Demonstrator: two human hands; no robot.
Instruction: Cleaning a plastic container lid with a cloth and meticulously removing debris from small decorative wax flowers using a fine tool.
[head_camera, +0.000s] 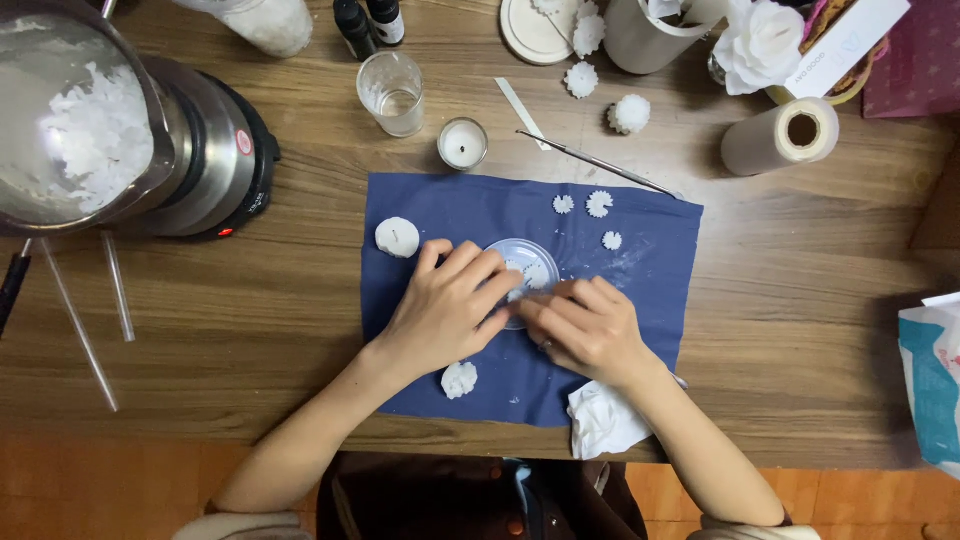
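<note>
— Where is the clear round dish (527, 262)?
— Mid blue cloth (650, 250), under both hands.
— Fingers?
— Left hand (445, 308) spread over its rim; right hand (587, 327) curled, fingertips pinching at its edge.

Both forearms are bare from wrist to past the elbow, with no watch or bracelet showing. The left hand (445, 310) and right hand (590, 330) wear no gloves; a ring on the right hand cannot be told for sure. At the near edge a dark brown garment with small round orange-brown buttons covers the torso
</note>
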